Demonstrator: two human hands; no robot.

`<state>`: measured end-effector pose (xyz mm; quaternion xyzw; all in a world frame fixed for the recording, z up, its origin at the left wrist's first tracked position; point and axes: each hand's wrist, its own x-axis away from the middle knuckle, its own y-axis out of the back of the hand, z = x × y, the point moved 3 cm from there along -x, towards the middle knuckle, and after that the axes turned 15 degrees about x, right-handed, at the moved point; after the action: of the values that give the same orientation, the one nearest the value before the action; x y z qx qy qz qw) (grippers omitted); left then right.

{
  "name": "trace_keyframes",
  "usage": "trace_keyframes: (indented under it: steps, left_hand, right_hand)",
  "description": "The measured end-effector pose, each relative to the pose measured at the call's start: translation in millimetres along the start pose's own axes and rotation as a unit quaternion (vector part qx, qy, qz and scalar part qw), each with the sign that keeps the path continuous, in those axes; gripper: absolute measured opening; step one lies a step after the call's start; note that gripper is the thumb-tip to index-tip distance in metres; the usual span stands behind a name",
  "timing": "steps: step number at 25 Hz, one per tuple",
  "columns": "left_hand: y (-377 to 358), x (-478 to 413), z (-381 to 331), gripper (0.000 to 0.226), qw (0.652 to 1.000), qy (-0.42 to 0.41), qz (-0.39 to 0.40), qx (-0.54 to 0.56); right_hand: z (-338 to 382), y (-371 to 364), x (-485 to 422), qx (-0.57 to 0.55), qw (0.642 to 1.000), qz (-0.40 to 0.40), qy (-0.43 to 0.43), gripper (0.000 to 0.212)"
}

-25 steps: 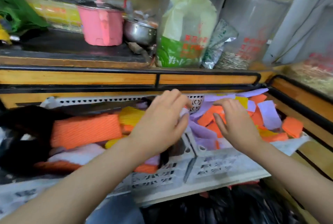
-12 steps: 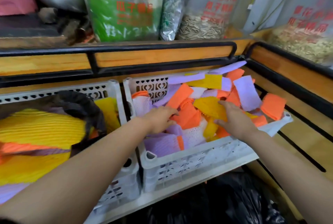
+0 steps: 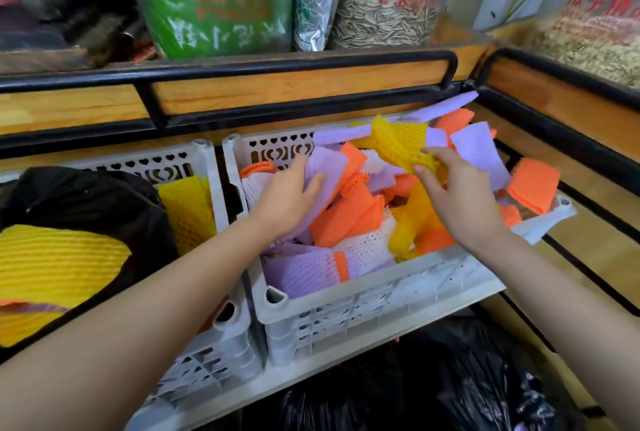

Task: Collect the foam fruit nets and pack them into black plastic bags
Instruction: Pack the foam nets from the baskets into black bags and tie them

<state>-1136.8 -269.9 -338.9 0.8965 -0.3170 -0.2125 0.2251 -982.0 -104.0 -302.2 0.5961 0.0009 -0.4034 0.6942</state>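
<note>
A white plastic crate [image 3: 363, 306] in the middle holds several orange, purple, yellow and white foam fruit nets. My left hand [image 3: 287, 198] reaches into its left half and grips a purple net [image 3: 329, 164]. My right hand [image 3: 460, 198] pinches a yellow net [image 3: 398, 143] and holds it lifted above the pile. A black plastic bag [image 3: 86, 209] sits in the left crate [image 3: 194, 160], stuffed with yellow and orange nets [image 3: 52, 261]. Another black bag [image 3: 433, 378] lies low in front of the crates.
A wooden shelf with black metal rails [image 3: 294, 67] runs behind the crates. Clear sacks of sunflower seeds [image 3: 381, 22] and a green-printed sack [image 3: 214, 4] stand on it. A wooden ledge with black trim [image 3: 571, 139] borders the right side.
The view has swung right and down, from the left crate to the right one. My right hand has taken a yellow net and raised it. My left hand has closed on a purple net.
</note>
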Motion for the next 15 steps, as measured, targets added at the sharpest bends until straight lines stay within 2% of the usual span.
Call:
trace_keyframes:
  steps: [1, 3, 5, 6, 7, 8, 10, 11, 13, 15]
  left_hand:
    - [1.1, 4.2, -7.5, 0.018, 0.997, 0.022, -0.027, 0.069]
    - [-0.8, 12.7, -17.1, 0.021, 0.975, 0.061, -0.031, 0.213]
    - [-0.5, 22.2, -22.7, 0.036, 0.918, 0.111, 0.001, 0.382]
    - [3.3, 26.9, -24.0, 0.050, 0.889, 0.138, 0.013, 0.437]
    - [9.8, 30.4, -22.8, 0.060, 0.875, 0.140, 0.013, 0.463]
    - [17.7, 33.5, -22.9, 0.057, 0.876, 0.119, 0.002, 0.467]
    - [35.7, 39.0, -24.1, 0.024, 0.901, 0.059, -0.049, 0.426]
    - [44.3, 41.0, -24.3, 0.019, 0.910, 0.044, -0.078, 0.404]
    - [58.7, 44.2, -18.8, 0.016, 0.917, 0.039, -0.121, 0.377]
    - [69.1, 46.8, -12.4, 0.015, 0.918, 0.042, -0.138, 0.369]
  right_hand:
    - [15.1, 3.3, 4.7, -0.033, 0.999, -0.004, 0.021, 0.036]
    - [47.0, 2.5, 16.9, -0.074, 0.993, 0.016, 0.086, 0.040]
    - [70.7, -7.2, 27.3, -0.085, 0.984, 0.057, 0.149, 0.046]
    - [78.5, -11.2, 30.5, -0.086, 0.979, 0.078, 0.169, 0.048]
    - [86.1, -12.5, 33.0, -0.089, 0.974, 0.093, 0.188, 0.050]
    - [91.8, -12.0, 34.5, -0.097, 0.968, 0.101, 0.209, 0.050]
    - [99.3, -8.4, 36.0, -0.139, 0.954, 0.114, 0.242, 0.041]
    - [100.9, -7.4, 35.9, -0.166, 0.949, 0.126, 0.235, 0.035]
    - [99.2, -11.8, 33.7, -0.203, 0.951, 0.152, 0.178, 0.023]
    - [92.7, -27.9, 31.6, -0.152, 0.961, 0.194, 0.124, 0.024]
